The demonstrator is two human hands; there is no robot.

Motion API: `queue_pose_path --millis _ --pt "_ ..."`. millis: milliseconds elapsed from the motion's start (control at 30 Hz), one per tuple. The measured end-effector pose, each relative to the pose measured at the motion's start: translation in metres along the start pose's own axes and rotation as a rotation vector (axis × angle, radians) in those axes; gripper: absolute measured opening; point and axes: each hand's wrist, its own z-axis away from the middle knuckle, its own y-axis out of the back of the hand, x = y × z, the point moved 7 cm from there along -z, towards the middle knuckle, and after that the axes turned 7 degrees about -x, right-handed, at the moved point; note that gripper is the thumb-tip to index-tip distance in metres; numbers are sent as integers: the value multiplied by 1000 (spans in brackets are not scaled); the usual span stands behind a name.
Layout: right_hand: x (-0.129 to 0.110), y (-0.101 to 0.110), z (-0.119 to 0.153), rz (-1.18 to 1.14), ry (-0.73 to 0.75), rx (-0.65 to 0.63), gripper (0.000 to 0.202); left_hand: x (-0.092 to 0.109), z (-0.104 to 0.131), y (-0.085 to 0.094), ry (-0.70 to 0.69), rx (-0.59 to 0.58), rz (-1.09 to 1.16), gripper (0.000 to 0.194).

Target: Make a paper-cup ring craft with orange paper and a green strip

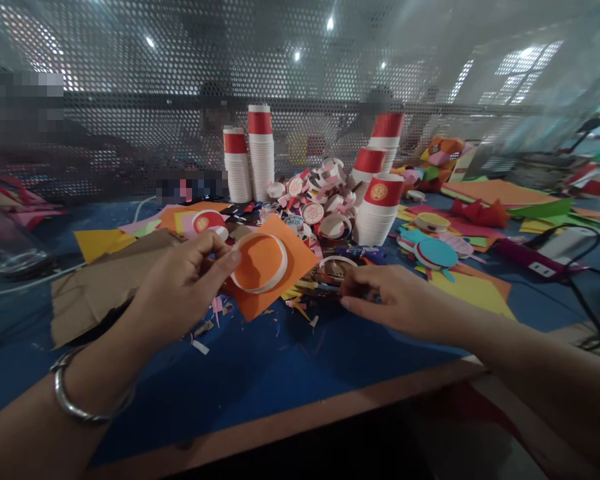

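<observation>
Between its thumb and fingers, my left hand (200, 267) pinches an orange paper square (300, 257) with a white ring (279, 272) against its face. The square is tilted above the blue table. My right hand (380, 293) is to the right of the paper, low over the scraps, with its fingers curled and thumb close to them. Whether anything is between those fingers is too hidden to tell. Just beyond them lies another pale ring (338, 259). A pile of cut cup pieces (313, 213) sits behind the orange paper.
Stacked paper cups (375, 223) stand on both sides of the pile. Brown cardboard (100, 287) lies at the left, near a clear glass (15, 250). Coloured paper, round turquoise pieces (436, 253) and a purple power strip (535, 260) with cables are at the right. A perforated screen stands behind.
</observation>
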Motion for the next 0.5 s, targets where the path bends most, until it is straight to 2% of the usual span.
queue_pose_path --millis 167,367,500 --pt "-2 -2 -11 -96 17 19 11 8 0 6 -78 72 -18 26" --pt "-5 -4 -20 -23 54 59 16 13 -2 7 8 63 69 22" --pt "-2 1 -20 9 72 78 21 6 -3 8 68 85 267 17"
